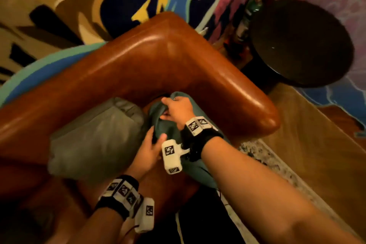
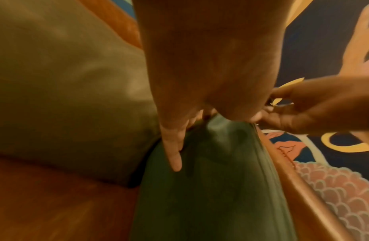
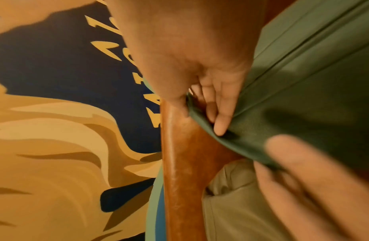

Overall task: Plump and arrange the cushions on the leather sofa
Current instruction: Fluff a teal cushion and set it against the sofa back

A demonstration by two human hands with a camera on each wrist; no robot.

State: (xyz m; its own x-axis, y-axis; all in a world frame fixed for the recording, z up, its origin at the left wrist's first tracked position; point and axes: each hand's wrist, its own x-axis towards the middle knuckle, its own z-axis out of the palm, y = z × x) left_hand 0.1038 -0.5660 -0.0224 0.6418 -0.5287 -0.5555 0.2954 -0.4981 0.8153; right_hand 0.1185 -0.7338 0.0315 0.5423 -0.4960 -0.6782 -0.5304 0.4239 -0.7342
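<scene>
Now the green cushion stands in the corner of the brown leather sofa, against the armrest and touching the grey cushion beside it. The right hand pinches the green cushion's top corner with curled fingers. The left hand lies flat against its side, fingers straight.

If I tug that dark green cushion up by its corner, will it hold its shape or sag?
Probably sags: the green cushion bunches where the right hand pinches its corner. It looks soft, since the left hand dents its side. It likely slides easily on the glossy leather sofa.
</scene>
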